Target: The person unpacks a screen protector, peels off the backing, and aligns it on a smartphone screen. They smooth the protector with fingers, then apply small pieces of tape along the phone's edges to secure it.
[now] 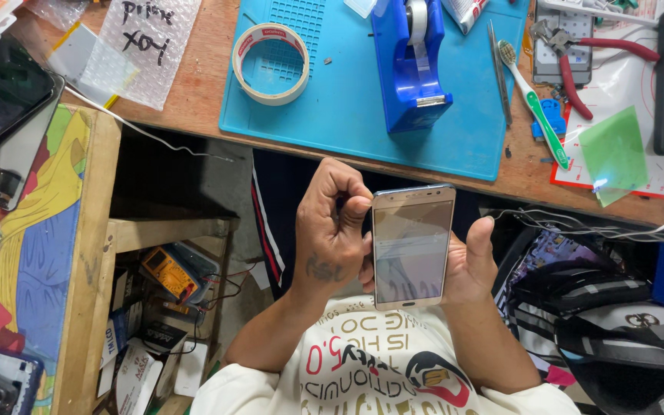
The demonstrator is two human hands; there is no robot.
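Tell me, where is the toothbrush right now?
In the head view, the green and white toothbrush lies at the right edge of the blue mat, between the metal tweezers and the red-handled pliers.

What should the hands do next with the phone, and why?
Probably run the left hand fingertips further along the side edge of the gold phone. They are pinched at its upper left edge while the right hand cradles it from behind, screen up.
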